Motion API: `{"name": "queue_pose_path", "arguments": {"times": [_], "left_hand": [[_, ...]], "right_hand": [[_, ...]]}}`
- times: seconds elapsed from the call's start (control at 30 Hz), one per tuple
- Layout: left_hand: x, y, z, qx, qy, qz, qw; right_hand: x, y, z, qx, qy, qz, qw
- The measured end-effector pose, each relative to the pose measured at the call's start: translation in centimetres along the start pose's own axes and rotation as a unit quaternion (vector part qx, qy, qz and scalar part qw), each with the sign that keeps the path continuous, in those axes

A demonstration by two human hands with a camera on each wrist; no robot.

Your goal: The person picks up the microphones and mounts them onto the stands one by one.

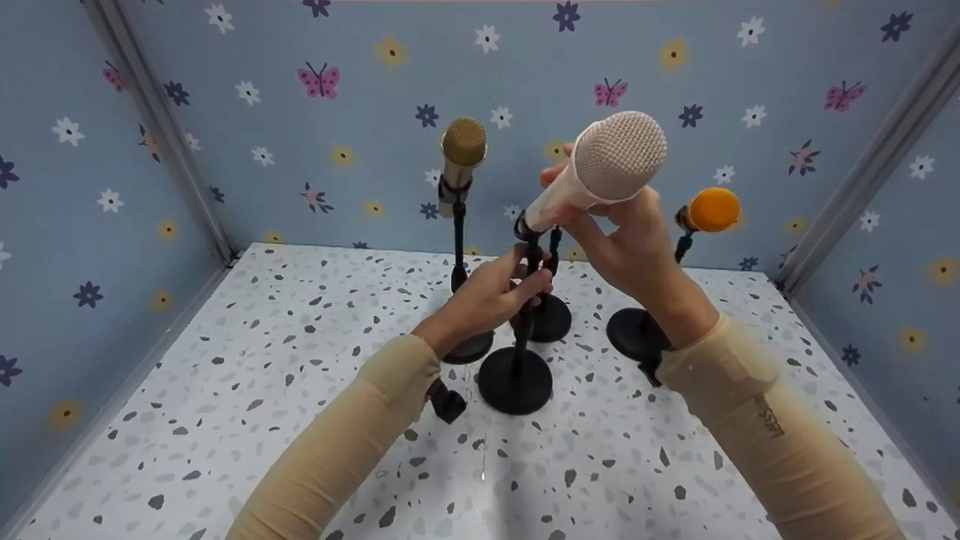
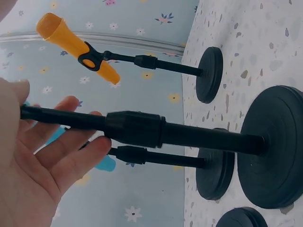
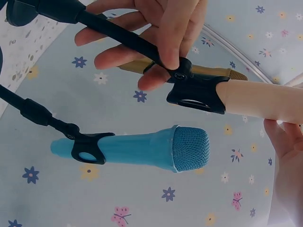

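A pale pinkish-white microphone (image 1: 621, 156) is tilted up to the right in the head view, its handle end in the black clip (image 3: 196, 92) of a stand. My right hand (image 1: 634, 244) grips this microphone's body just below the mesh head. Lower down, my left hand (image 1: 484, 294) holds the stand's thin upper pole, thumb on one side and fingers behind. In the right wrist view, left fingertips touch the joint under the clip. The microphone stand (image 2: 135, 128) has a thick collar midway and a round black base (image 1: 515, 381) on the table.
Behind stand a gold microphone (image 1: 465, 142), a blue microphone (image 3: 142, 151) and an orange microphone (image 1: 714, 210), each on a black stand. The speckled white table (image 1: 300, 375) meets flowered blue walls (image 1: 450, 75) at the back and sides.
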State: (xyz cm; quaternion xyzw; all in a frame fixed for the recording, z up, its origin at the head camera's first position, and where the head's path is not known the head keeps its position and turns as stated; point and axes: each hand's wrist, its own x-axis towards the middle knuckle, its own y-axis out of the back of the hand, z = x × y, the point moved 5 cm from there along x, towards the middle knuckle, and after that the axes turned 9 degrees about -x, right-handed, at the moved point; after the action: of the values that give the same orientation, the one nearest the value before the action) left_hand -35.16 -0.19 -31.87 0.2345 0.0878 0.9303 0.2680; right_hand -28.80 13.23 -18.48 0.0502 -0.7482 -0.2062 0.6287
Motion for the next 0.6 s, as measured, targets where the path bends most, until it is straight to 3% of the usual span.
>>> {"name": "queue_pose_path", "arguments": {"times": [0.13, 0.37, 0.6], "left_hand": [[0.18, -0.09, 0.02, 0.020, -0.005, 0.014, 0.9997], [0.04, -0.25, -0.12, 0.013, -0.027, 0.036, 0.9989], [-0.15, -0.36, -0.14, 0.022, -0.008, 0.045, 0.9987]], "right_hand": [[0.26, -0.05, -0.05, -0.004, 0.005, -0.016, 1.000], [0.79, -0.24, -0.10, -0.001, 0.015, -0.068, 0.998], [0.86, -0.81, 0.11, -0.028, 0.033, -0.114, 0.993]]}}
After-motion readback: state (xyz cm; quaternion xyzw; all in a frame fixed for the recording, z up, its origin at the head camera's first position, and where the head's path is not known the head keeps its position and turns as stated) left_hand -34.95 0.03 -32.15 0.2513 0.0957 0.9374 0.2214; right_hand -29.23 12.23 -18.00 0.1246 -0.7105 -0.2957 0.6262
